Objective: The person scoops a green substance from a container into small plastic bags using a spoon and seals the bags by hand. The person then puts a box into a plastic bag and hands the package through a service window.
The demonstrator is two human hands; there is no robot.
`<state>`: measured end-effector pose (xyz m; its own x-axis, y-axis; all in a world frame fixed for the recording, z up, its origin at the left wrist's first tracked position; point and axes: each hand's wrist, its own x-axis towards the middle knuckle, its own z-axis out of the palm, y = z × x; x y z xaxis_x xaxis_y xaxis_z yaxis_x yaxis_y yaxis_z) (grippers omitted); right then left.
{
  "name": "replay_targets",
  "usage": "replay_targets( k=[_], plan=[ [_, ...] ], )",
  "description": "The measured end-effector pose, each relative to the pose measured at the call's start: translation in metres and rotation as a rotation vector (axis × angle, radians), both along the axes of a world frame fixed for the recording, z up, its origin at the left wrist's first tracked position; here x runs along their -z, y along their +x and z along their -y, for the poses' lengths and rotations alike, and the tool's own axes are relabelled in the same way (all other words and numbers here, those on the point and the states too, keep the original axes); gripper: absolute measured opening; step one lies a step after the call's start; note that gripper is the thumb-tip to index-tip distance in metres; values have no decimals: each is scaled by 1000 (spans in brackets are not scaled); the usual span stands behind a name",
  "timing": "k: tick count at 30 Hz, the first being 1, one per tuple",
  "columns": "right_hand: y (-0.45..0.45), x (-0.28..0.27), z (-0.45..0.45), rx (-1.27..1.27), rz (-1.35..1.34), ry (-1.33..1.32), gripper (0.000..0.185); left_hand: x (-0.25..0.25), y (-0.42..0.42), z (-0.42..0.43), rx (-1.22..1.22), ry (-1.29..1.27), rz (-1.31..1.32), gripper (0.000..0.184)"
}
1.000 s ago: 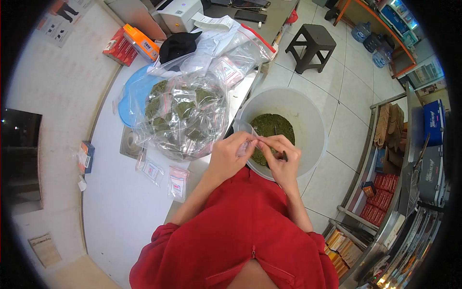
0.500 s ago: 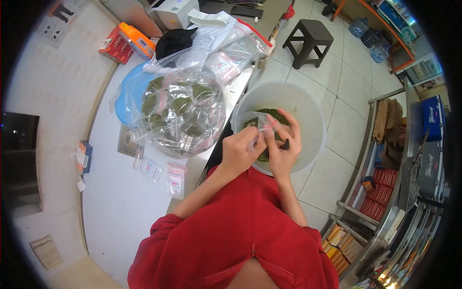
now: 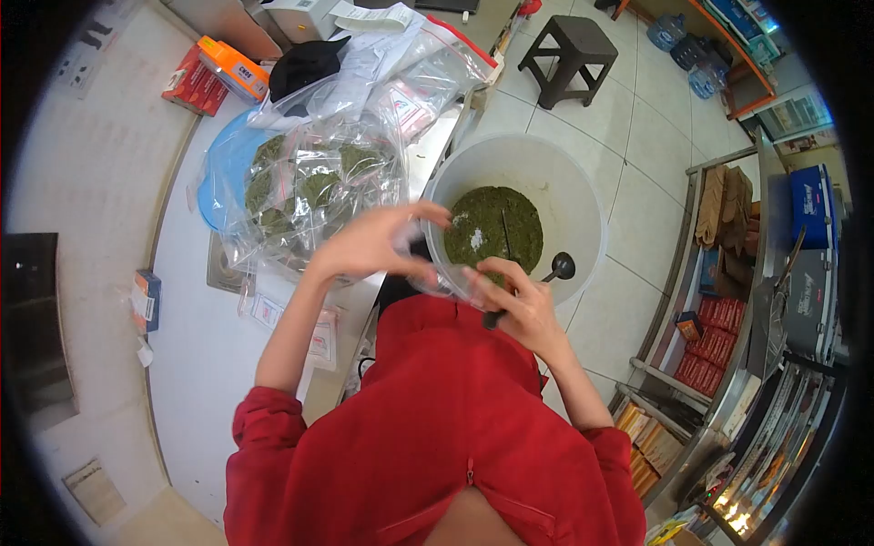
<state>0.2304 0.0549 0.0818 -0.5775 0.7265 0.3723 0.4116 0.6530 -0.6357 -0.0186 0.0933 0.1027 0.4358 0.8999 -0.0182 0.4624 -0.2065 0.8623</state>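
My right hand [image 3: 523, 314] is closed around a black measuring spoon [image 3: 564, 266], its round bowl sticking out to the right and its handle end showing below the fingers. Near the right fingertips is clear plastic [image 3: 444, 280], perhaps a small zip bag, too blurred to make out fully. My left hand [image 3: 369, 244] has thumb and fingers spread at the left rim of a whitish tub [image 3: 583, 214]; it is smeared by motion. Green powder [image 3: 496, 232] covers the tub's bottom, with a small white patch and a thin dark line on it.
To the left, a big clear bag [image 3: 296, 214] of green-filled packets lies on a blue basin [image 3: 214, 187]. Small printed zip bags [image 3: 322, 338] lie on the white table [image 3: 214, 391]. A dark stool [image 3: 583, 47] stands beyond the tub, and a shelf [image 3: 669, 364] holds red boxes at right.
My hands, together over the tub holding a small clear bag, have moved apart. The left swung leftward and spread; the right came lower. The powder and spoon now show more fully.
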Motion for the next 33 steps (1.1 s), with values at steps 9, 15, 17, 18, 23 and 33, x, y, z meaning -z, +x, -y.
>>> replay_targets(
  k=[9, 15, 17, 18, 23, 33],
  plan=[
    [20, 48, 0, 139, 181, -167, 27, 74, -3, 25, 531, -738, 258, 39],
    [75, 203, 1, 22, 524, -372, 12, 100, 10, 90, 406, -1008, 724, 58],
    [57, 218, -35, 9, 691, -327, 14, 104, 8, 99, 267, -907, 867, 65],
    [42, 222, -53, 50, 724, -323, 13, 107, 5, 102, 269, -913, 870, 65],
    [3, 276, -94, 59, 874, -270, 12, 103, -3, 110, 20, -941, 903, 73],
    [51, 238, -98, -90, 516, -1307, 35, 76, -19, 77, -320, -647, 916, 76]
  ],
)
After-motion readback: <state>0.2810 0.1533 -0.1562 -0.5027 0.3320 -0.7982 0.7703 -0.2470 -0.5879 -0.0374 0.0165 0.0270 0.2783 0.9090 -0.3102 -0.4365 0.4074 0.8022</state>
